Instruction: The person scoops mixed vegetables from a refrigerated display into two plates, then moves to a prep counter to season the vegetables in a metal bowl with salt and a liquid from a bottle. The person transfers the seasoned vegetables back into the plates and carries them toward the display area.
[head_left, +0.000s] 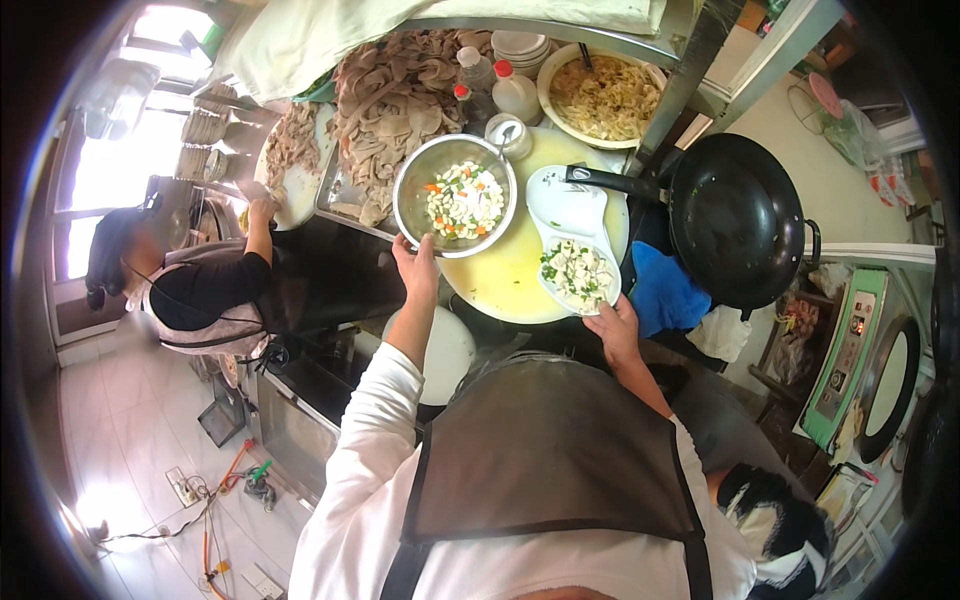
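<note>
My left hand (417, 264) grips the near left rim of a steel mixing bowl (405, 191), which holds white and green pieces with orange bits and white powder. At the near end of a two-part white dish (566, 201), my right hand (615, 324) has hold of the rim. White chunks with chopped green leaves (576, 271) fill the dish's near part; its far part has only a green scrap. Both vessels are over a round yellow cutting board (495, 289). The black handle of a wok (731, 217) reaches over the dish's far part.
A large tray of sliced meat (390, 112), bottles (516, 94), a white powder jar (508, 135) and a basin of shredded vegetables (607, 97) stand beyond the board. A blue cloth (664, 289) lies right. At left, another person (210, 292) works at a second board (311, 180).
</note>
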